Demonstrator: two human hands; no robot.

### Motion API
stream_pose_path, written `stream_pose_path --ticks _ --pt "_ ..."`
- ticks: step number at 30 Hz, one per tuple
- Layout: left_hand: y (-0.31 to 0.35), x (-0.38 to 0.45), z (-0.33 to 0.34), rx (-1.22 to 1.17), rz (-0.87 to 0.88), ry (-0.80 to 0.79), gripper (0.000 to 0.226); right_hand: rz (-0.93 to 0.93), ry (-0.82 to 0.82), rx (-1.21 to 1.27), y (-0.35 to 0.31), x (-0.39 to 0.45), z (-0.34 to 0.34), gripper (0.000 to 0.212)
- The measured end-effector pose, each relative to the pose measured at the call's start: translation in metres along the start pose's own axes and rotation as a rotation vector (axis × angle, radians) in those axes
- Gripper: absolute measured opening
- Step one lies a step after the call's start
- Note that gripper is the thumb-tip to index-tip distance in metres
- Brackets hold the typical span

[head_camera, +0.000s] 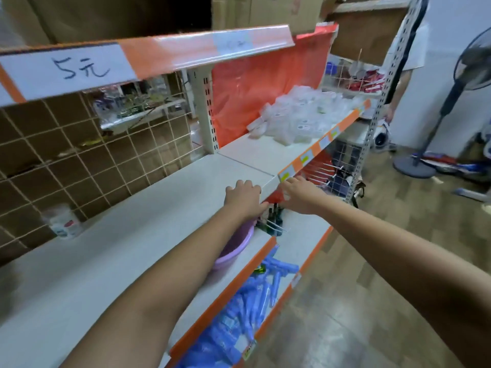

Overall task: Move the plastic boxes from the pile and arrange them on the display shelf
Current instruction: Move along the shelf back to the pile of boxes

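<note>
My left hand (243, 193) rests knuckles-up on the front edge of the white shelf (148, 208), fingers curled over the lip and holding nothing I can see. My right hand (297, 191) lies just beside it, at about one o'clock from the left, fingers reaching onto the orange price strip (316, 152) at the shelf edge. Whether the right fingers pinch that strip or merely touch it, I cannot tell. The two hands are near each other but not touching. Neither carries a box.

Below the hands, at six o'clock, a purple basin (233, 248) sits on the lower shelf, with blue packets (255, 296) on the level under it. A lone small jar (65, 224) stands at nine o'clock against the wire grid.

The pile of plastic boxes (297, 120) lies well apart from my hands, at about one o'clock, farther along the same shelf against the orange backing sheet (265, 83). The boxes look small, clear to milky white, and heaped loosely with no order; individual lids are too blurred to make out.

Assessment: no box appears yet arranged on the open stretch of shelf before me. To do this step well I judge I should reach to the near fringe of the heap, take boxes from the top so the rest does not slide toward the front edge, and set them in rows from the back of the shelf forward. Light, smooth boxes are likely to slip if grabbed in bulk.
</note>
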State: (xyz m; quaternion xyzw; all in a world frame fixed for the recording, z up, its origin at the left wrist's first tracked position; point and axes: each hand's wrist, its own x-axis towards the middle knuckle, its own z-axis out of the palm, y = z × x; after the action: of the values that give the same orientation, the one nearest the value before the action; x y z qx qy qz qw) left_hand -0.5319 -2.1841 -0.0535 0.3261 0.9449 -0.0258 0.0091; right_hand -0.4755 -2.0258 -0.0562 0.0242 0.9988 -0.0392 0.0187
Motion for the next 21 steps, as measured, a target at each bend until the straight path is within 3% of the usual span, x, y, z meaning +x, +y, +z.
stream_pose_path --ticks 8,21 --pt "0.105 0.073 -0.013 0.07 0.12 0.084 0.047 0.138 0.046 -0.024 0.123 -0.016 -0.017 0.045" --pt "0.163 0.264 -0.028 0.098 0.201 0.081 0.046 0.245 0.065 -0.009 0.271 0.08 -0.024 0.042"
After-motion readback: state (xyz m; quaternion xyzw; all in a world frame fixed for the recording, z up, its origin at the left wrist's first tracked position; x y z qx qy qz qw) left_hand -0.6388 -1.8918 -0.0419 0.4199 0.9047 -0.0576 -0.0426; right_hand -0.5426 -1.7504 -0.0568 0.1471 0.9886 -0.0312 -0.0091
